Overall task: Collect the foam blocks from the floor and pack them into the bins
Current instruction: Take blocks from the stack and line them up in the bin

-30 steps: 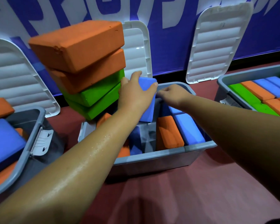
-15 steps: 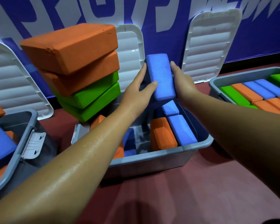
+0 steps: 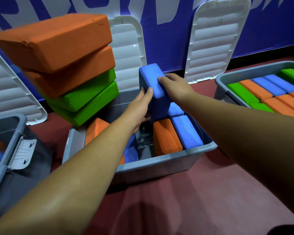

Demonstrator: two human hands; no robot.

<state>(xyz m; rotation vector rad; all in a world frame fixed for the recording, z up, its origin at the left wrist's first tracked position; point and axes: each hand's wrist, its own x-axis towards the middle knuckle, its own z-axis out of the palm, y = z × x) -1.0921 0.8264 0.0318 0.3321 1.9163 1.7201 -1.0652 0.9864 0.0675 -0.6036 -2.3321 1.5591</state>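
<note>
Both hands on one blue rectangular foam block (image 3: pixel 149 73), centre frame, stood on end and tilted over the middle grey plastic bin (image 3: pixel 159 170). Left hand (image 3: pixel 137 109) grips its near left edge with the thumb on the pale face; other fingers hidden behind the block. Right hand (image 3: pixel 175 87) clamps the right side, fingertips curled onto the same face. The block's lower end is hidden behind the packed orange foam block (image 3: pixel 166 138), so contact with the bin floor is unclear. Stack of two orange and two green foam blocks (image 3: pixel 66 65) upper left; its support is unclear. Left grey bin (image 3: pixel 7 118) and right grey bin (image 3: pixel 244 72) are cut off by the frame edges.
</note>
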